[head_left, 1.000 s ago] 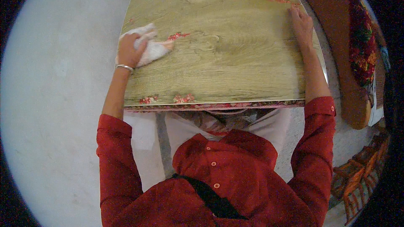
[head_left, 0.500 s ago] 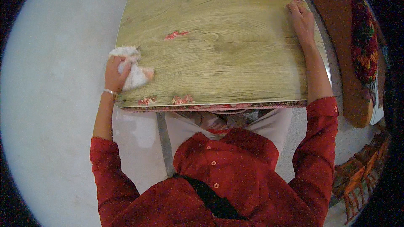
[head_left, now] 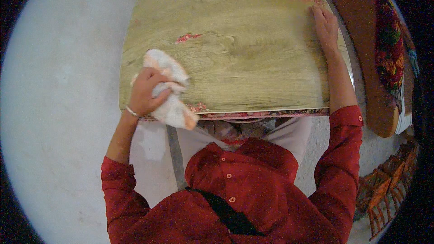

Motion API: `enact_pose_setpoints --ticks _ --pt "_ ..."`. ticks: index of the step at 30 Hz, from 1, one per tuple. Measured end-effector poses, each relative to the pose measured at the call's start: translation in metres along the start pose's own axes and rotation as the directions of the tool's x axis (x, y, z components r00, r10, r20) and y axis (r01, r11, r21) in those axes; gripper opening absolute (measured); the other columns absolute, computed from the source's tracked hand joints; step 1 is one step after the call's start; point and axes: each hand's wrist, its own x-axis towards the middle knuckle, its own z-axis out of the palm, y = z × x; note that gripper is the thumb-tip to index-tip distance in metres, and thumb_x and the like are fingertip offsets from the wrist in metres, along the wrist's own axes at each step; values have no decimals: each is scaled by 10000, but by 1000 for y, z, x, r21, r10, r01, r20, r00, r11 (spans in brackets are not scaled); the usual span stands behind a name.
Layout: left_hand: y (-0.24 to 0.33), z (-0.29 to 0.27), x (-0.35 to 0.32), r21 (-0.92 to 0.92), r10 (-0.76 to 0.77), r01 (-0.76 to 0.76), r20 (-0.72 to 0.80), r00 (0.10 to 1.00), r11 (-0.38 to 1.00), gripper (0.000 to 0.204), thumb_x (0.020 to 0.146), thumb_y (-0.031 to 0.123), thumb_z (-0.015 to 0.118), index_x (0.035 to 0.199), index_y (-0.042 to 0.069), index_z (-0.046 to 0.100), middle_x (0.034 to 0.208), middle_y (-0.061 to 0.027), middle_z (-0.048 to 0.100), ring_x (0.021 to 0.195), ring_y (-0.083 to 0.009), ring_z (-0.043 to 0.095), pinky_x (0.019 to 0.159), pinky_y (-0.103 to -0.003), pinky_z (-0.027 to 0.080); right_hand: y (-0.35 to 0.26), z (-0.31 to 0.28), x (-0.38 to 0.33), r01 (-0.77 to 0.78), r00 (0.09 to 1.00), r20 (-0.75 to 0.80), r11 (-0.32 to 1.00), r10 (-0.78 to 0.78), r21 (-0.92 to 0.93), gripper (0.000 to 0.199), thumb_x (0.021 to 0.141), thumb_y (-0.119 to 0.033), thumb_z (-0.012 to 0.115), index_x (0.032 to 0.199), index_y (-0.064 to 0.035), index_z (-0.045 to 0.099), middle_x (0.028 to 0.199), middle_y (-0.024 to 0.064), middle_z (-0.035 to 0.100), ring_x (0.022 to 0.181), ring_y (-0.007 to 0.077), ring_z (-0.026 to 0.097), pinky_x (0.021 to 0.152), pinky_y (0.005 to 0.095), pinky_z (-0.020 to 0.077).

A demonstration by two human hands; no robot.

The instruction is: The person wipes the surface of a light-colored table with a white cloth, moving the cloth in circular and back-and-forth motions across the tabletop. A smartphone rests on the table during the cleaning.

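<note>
Left hand [head_left: 145, 91] clenched around a crumpled white-and-peach cloth [head_left: 169, 88] at the near-left edge of the worn yellow-green wooden tabletop [head_left: 244, 49]; right hand [head_left: 324, 23] released, flat on its far-right edge.

Soft even light, fisheye-bent, dark edges.

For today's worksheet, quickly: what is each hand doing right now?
Left hand: closed around the cloth at the table's near edge.
Right hand: open, flat on the table, holding nothing.

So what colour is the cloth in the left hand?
The cloth is white with pale peach patches, best seen in the head view.
</note>
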Motion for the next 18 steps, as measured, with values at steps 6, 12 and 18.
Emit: enact_pose_setpoints --ticks 6,12,18 --pt "-99 -14 -17 184 -203 255 -260 944 949 239 790 226 659 939 46 609 963 -144 576 924 -319 539 842 -400 427 -20 1 3 -66 994 87 996 71 -64 379 882 -332 545 985 10 672 781 113 660 751 137 571 708 296 461" --pt "-105 12 66 243 -127 212 -324 938 947 271 794 267 664 950 49 621 962 -148 578 932 -323 537 845 -405 424 -16 4 2 -142 989 48 990 143 -27 375 870 -330 555 999 0 679 824 125 686 766 157 597 728 307 465" --pt "-8 23 43 69 57 -49 -127 990 996 269 755 244 698 929 54 622 950 -131 561 906 -318 542 835 -387 430 -11 -5 -2 -50 998 40 996 53 -70 401 878 -388 558 990 -18 663 825 246 653 773 344 643 717 416 477"
